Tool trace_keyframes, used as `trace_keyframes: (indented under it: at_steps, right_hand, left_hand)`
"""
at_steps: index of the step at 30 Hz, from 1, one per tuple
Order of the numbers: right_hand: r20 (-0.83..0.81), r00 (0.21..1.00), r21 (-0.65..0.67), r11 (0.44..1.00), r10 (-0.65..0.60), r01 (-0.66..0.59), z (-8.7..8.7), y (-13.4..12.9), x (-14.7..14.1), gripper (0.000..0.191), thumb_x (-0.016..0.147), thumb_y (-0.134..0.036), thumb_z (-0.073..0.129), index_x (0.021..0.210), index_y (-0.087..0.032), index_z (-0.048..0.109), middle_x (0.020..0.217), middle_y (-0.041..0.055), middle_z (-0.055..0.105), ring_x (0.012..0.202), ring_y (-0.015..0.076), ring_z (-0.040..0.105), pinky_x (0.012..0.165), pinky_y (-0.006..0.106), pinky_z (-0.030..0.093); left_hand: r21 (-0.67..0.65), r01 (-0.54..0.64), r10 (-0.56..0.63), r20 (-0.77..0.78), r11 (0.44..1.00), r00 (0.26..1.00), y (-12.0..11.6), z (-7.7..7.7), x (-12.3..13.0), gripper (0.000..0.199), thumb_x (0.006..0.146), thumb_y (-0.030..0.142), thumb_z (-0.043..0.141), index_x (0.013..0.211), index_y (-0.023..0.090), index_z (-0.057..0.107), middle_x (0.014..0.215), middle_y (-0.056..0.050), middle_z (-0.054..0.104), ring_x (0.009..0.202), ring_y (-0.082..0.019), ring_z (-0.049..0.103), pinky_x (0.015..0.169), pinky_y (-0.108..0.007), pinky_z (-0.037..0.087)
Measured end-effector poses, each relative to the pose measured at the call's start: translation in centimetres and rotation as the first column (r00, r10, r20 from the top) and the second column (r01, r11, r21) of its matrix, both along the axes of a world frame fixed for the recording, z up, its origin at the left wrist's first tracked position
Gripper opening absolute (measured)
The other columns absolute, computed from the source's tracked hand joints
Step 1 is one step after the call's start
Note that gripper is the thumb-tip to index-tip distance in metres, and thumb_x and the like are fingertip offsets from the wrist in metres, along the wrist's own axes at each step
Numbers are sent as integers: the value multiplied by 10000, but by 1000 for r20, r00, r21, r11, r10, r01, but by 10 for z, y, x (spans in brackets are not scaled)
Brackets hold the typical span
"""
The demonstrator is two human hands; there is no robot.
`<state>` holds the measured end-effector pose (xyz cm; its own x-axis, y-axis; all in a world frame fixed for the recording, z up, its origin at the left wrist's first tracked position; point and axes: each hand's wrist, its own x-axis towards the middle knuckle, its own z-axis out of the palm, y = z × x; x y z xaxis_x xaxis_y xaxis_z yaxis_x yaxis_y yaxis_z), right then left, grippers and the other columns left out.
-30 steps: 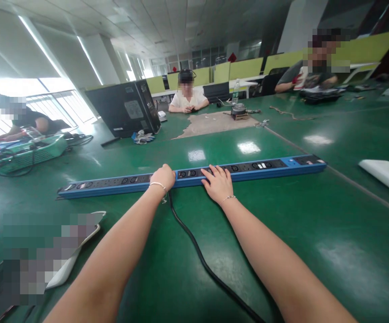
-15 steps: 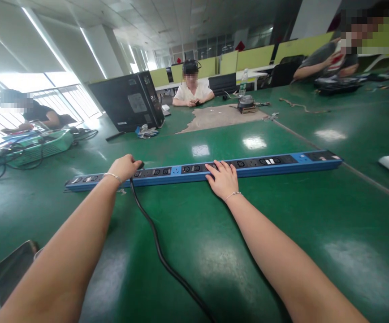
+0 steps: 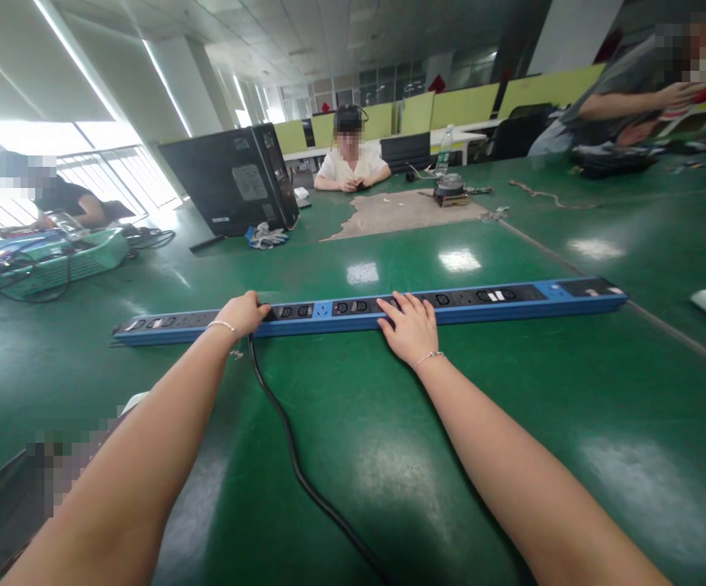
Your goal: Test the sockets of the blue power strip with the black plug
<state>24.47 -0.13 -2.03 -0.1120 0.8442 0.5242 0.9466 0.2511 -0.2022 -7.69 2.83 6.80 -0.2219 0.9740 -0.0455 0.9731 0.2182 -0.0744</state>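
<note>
A long blue power strip [image 3: 353,318] with black sockets lies across the table in front of me. My left hand [image 3: 244,312] is closed at its left half, fingers pinched on the plug of a black power cord. The plug itself is mostly hidden by my fingers, so I cannot tell how far it sits in a socket. From under that hand the cord [image 3: 295,456] runs down toward me over the table. My right hand [image 3: 411,327] rests on the strip right of its middle, fingers spread over the top and gripping nothing.
The green tabletop [image 3: 341,391] surrounds the strip. A phone-like dark slab [image 3: 8,505] lies near my left forearm. Beyond stand a black computer case [image 3: 224,183], gloves [image 3: 266,236] and a green basket [image 3: 66,264] with cables. Several people sit around the table.
My left hand has shifted slightly right and lower onto the strip, and the plug end that showed past its fingers is now hidden. The strip and right hand appear slightly further right.
</note>
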Motion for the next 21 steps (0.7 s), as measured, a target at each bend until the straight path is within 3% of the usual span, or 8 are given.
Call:
trace_keyframes:
  at_steps: [13, 16, 19, 21]
  right_hand:
    - [-9, 1000, -12, 1000, -9, 9, 1, 0, -2, 380, 875, -398, 476, 1243, -345, 557, 1369, 39, 477, 1267, 244, 367, 1047, 469, 210]
    - [-12, 1000, -16, 1000, -8, 8, 1, 0, -1, 383, 878, -399, 469, 1249, -344, 552, 1375, 35, 471, 1271, 243, 361, 1049, 468, 209]
    - [-17, 1000, -28, 1000, -3, 2, 1, 0, -1, 383, 877, -403, 472, 1248, -349, 551, 1378, 31, 468, 1273, 243, 358, 1050, 467, 207]
    - [-22, 1000, -28, 1000, -2, 1, 1, 0, -1, 384, 876, -403, 473, 1248, -348, 552, 1382, 33, 464, 1275, 244, 356, 1052, 468, 203]
  left_hand:
    - [-21, 30, -31, -70, 999, 997, -12, -4, 13, 417, 871, 391, 293, 1104, 95, 472, 1003, -237, 663, 948, -324, 638, 749, -382, 463]
    - [22, 16, -15, -48, 1000, 999, -15, 9, 13, 423, 854, 393, 331, 1084, 75, 489, 998, -247, 662, 963, -322, 632, 762, -369, 461]
    - [193, -42, 42, 4, 980, 999, -20, 32, 22, 452, 847, 429, 332, 1068, 77, 508, 988, -231, 667, 955, -314, 632, 762, -367, 465]
    - [255, -6, -9, 59, 967, 998, -23, 44, 35, 432, 835, 447, 349, 1022, 110, 543, 964, -190, 684, 936, -293, 636, 760, -351, 468]
